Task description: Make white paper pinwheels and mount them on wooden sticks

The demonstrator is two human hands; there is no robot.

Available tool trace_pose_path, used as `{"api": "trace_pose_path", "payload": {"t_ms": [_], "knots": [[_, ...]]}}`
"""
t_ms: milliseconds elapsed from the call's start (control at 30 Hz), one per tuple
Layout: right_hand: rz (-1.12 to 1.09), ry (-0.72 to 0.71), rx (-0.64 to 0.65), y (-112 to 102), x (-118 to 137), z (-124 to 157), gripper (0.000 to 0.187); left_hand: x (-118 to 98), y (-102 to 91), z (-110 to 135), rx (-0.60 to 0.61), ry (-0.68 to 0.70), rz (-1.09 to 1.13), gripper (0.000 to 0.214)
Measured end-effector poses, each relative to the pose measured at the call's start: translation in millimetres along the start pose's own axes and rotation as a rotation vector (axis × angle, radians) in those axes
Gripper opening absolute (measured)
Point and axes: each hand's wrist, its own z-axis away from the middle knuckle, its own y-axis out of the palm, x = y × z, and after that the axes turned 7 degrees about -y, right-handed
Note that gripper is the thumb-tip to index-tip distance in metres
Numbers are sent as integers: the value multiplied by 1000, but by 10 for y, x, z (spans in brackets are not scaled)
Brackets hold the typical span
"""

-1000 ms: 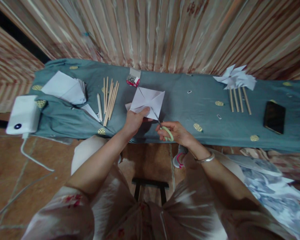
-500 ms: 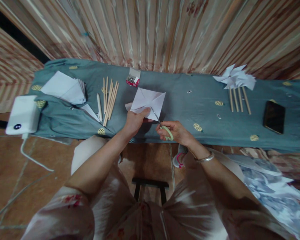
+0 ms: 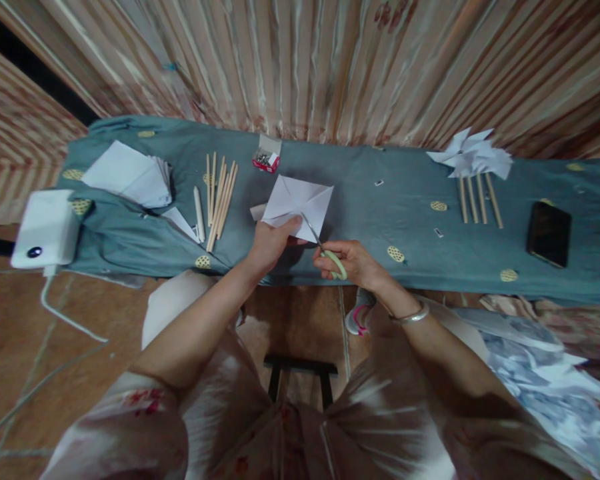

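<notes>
- Paper (image 3: 305, 197) sits slightly farther right of the box (image 3: 267, 160) than in the earlier frame, and the left hand (image 3: 274, 240) goes with it; the scissors (image 3: 321, 245) and right hand (image 3: 353, 262) barely change place.
- It is on the person's side of the box, just right of straight below it, seemingly held above the cloth (image 3: 380, 220).
- Left fingers pinch its near edge, thumb on top and others beneath; right fingers are wrapped around the scissors' handle.
- Blades lie along the line from the near-right corner toward the middle, pointing roughly at the box. How far they part is too small to tell.
- For a clean cut, best keep the blades on that diagonal and turn the paper, not the wrist.
- Stopping short of the middle would keep all 4 parts joined.
- Left thumb rests near the blade tips; sliding it away from that line, toward the sheet's left edge, seems safer.
- Holding the sheet taut should prevent buckling.
</notes>
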Motion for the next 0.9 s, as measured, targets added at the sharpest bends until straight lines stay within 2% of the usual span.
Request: {"api": "trace_pose_path", "payload": {"t_ms": [233, 433, 667, 767, 900], "knots": [[-9, 0, -21, 20, 36, 1, 45, -9, 7, 3, -13, -7, -4, 25], [3, -1, -24, 29, 57, -3, 45, 3, -8, -7, -1, -6, -6, 34], [9, 36, -12, 0, -17, 43, 50, -14, -16, -49, -8, 22, -17, 33], [184, 6, -9, -102, -73, 120, 51, -31, -3, -72, -39, 8, -3, 29], [616, -59, -131, -318, -50, 247, 50, -29, 33, -82, -45, 0, 18, 28]]}}
